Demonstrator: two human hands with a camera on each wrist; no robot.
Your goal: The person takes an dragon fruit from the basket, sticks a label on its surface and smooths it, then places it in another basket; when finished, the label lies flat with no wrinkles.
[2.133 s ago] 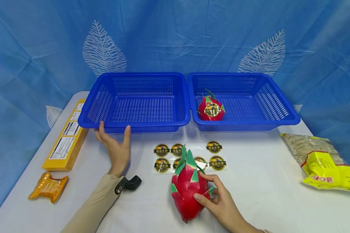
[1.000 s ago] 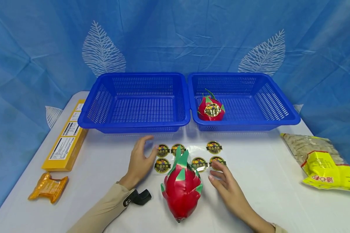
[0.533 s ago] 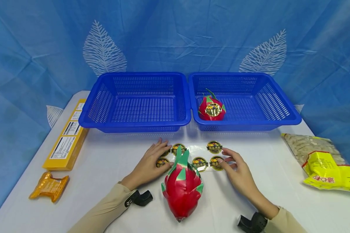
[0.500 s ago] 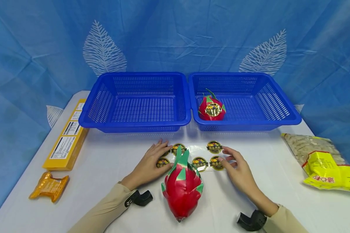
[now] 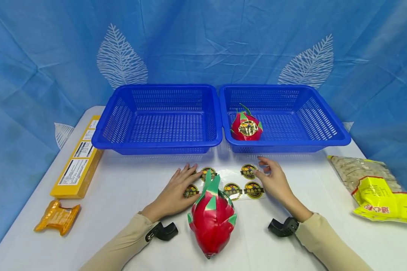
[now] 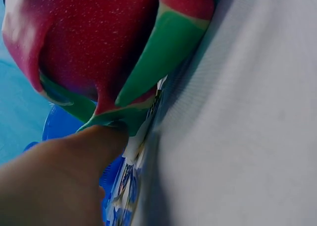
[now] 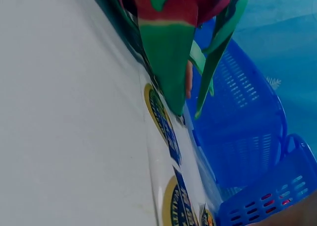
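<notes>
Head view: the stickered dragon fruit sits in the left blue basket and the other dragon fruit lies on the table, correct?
Not quite: the head view shows the stickered dragon fruit in the right blue basket. The other dragon fruit does lie on the table.

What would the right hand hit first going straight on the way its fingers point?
Likely the front wall of the right blue basket; the right hand is angled toward it, beyond the sticker by its thumb. Height is hard to judge, so it might clear the rim.
</notes>
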